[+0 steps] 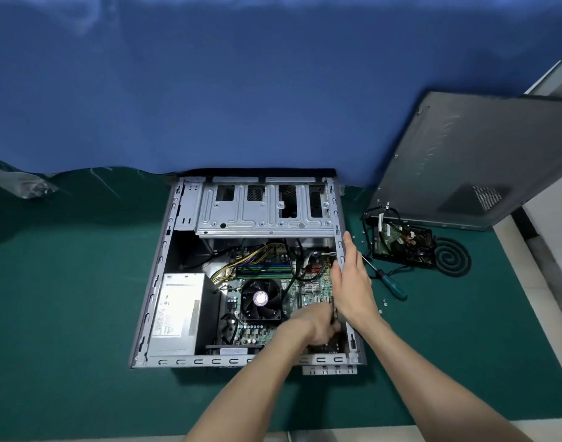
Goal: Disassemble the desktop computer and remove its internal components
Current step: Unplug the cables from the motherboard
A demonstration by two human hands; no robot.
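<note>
Open desktop case (158,275) is lying centre frame on the green mat. Expansion card (334,309) is standing on edge at the case's lower right, its long axis running up-frame along the right wall. Left hand (318,325) is curling round the card's near end, gripping it. Right hand (353,282) is lying with fingers straight against that wall, beside the card's far end. The pull is likely straight up off the motherboard (297,293).

1 head-worn wide-angle view, looking forward and steeply down, close over the open computer case (247,272), both forearms entering from below
</note>
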